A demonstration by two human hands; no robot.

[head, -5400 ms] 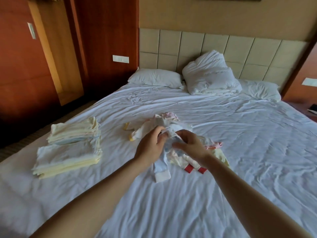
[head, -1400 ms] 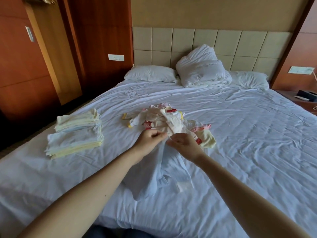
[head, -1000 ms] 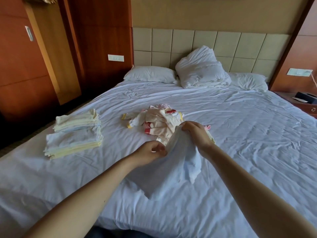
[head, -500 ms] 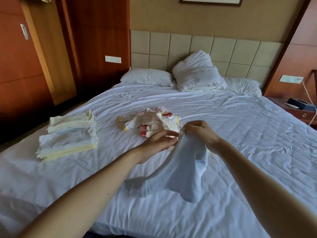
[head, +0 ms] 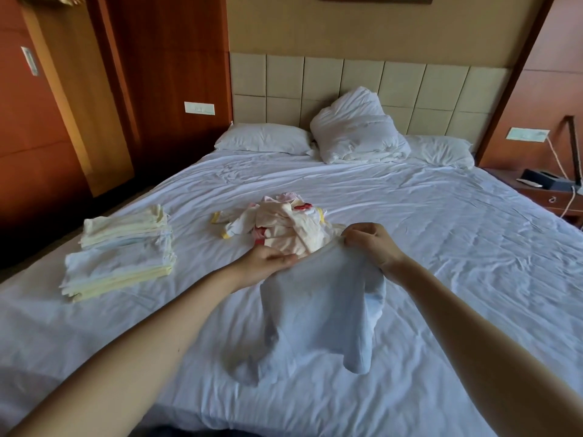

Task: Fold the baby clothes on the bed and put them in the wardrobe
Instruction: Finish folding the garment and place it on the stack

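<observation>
A pale blue baby garment (head: 318, 304) hangs over the white bed sheet (head: 457, 247), held up by its top edge. My left hand (head: 265, 266) pinches its left corner, and my right hand (head: 372, 244) pinches the right corner. The lower part of the garment drapes onto the sheet. Just behind my hands lies a loose pile of unfolded baby clothes (head: 284, 225) in cream, pink and yellow. At the left side of the bed sits a stack of folded clothes (head: 123, 247) in pale yellow and white.
Pillows (head: 353, 137) lie against the padded headboard. Wooden wardrobe panels (head: 47, 105) stand along the left wall. A bedside table (head: 549, 190) with a dark box and a cable stands at the right.
The blue garment has come out of the pile. My hands have drawn apart, so the garment now hangs spread between them. The view has tilted slightly upward.
</observation>
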